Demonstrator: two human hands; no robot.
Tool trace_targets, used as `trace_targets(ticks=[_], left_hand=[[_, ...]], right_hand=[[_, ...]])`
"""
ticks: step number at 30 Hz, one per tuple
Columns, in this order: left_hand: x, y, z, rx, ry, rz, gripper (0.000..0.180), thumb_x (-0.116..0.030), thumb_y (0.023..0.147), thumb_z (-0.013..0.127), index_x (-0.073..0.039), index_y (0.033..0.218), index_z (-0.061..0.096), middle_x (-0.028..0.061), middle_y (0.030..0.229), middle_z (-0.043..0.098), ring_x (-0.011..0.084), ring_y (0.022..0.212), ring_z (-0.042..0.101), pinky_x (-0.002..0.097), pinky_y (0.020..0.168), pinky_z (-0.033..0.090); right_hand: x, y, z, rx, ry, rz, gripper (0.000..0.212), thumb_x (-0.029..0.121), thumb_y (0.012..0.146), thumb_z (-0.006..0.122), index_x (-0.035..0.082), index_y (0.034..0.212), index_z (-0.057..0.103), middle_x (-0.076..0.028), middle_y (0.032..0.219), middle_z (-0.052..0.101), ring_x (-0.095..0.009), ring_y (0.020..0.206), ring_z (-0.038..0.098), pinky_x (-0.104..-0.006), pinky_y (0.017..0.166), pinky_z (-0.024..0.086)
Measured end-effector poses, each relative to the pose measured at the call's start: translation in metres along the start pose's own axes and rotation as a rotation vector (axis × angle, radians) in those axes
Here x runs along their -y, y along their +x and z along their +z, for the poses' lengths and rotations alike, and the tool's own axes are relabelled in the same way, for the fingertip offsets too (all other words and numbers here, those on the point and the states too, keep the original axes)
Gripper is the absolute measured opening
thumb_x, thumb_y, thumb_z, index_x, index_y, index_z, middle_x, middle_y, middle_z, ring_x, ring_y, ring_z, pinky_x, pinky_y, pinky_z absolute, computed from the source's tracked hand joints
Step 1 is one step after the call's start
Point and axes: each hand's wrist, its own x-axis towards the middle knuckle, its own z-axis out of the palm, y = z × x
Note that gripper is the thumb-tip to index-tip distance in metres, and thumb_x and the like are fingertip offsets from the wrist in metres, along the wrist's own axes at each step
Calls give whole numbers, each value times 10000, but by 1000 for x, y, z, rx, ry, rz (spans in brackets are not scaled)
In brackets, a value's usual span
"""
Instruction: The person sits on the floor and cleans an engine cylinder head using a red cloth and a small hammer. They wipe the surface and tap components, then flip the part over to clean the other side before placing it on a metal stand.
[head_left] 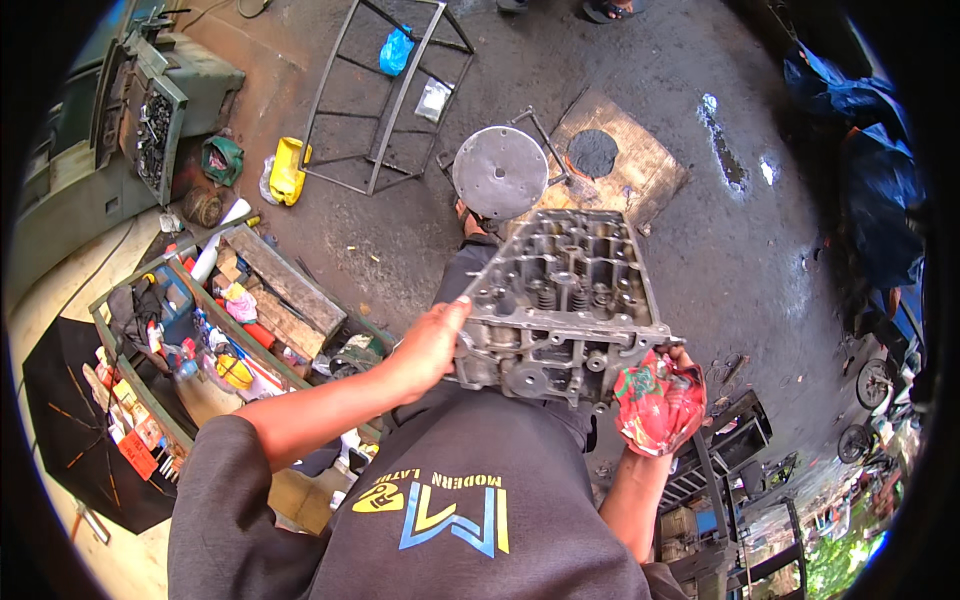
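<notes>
A grey metal engine cylinder head (560,330) is held up in front of my waist, its valve springs and bores facing upward. My left hand (433,348) is closed around its left edge, thumb on the top rim. At the opposite end, my right hand (682,357) grips the lower right corner, its fingers partly hidden. A crumpled red and green plastic packet (658,405) is in that same hand, pressed near the casting. Just beyond the cylinder head stands a round metal disc (500,172) on a frame.
A wooden board (640,165) with a dark round patch lies on the stained floor. Farther left stands a bare metal frame (385,125) beside a yellow container (287,172). An open tool chest (150,410) full of parts and a black umbrella (70,430) are at my left. Blue tarpaulin (880,190) hangs right.
</notes>
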Motion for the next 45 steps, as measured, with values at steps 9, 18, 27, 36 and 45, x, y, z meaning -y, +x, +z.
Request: trace_targets(ticks=[9, 18, 27, 36, 45], left_hand=[[-99, -1, -93, -213, 447, 202, 707, -617, 978, 408, -57, 1409, 438, 148, 1419, 480, 344, 1225, 558, 547, 1006, 436], [-177, 32, -141, -311, 716, 533, 732, -622, 969, 400, 54, 1145, 618, 263, 1113, 658, 374, 1078, 619, 445, 922, 465], [-182, 29, -117, -551, 835, 505, 819, -694, 944, 348, 62, 996, 658, 329, 1056, 647, 460, 1087, 604, 511, 927, 444], [-159, 14, -102, -809, 742, 482, 824, -738, 939, 316, -4, 1112, 648, 279, 1072, 668, 458, 1081, 604, 508, 919, 449], [-129, -4, -95, -1076, 594, 695, 603, -524, 988, 491, -6, 1286, 573, 250, 1279, 549, 411, 1209, 524, 468, 1017, 414]], right_hand=[[-98, 12, 39, 120, 394, 307, 289, 308, 956, 514, 43, 896, 615, -100, 951, 632, -284, 996, 607, -468, 948, 491], [-116, -4, 116, 140, 198, 28, 170, 140, 981, 524, 14, 874, 564, -92, 991, 575, -216, 1007, 556, -357, 975, 433], [-80, 16, 99, 350, 181, 294, 201, 152, 992, 532, 0, 1072, 637, -110, 1051, 676, -212, 990, 658, -345, 876, 550], [-22, 24, 93, 290, -299, 421, 420, 79, 857, 500, -98, 1231, 576, -179, 1154, 658, -245, 1076, 624, -333, 945, 494], [60, 43, 84, 478, -742, 450, 344, 40, 855, 512, -51, 1175, 601, -76, 838, 629, -132, 769, 590, -245, 727, 474]])
